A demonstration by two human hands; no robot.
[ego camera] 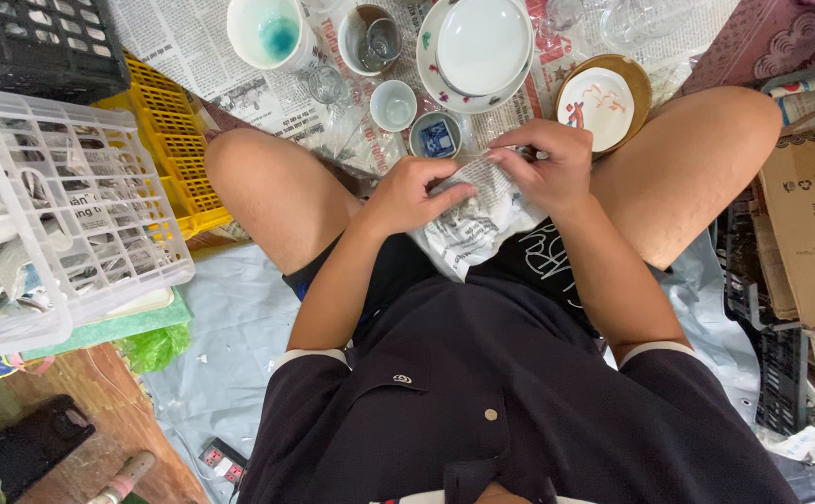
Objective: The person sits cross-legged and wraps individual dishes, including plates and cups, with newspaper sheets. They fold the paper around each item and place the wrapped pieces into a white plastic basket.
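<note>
Centre frame, over lap: left hand [414,193] & right hand [549,166] both pinch newspaper sheet [475,222], fingers closed on it around a hidden item. Judgement: fold tight, tuck loose corners under. Small cup [393,105] just above.

We cannot see what the newspaper sheet [482,215] wraps; our hands [487,182] cover it. Left of it, the white crate [62,215] is cut off.

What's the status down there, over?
Left hand and right hand both grip the newspaper sheet, folding it over something hidden. Small cups and bowls just ahead.
</note>
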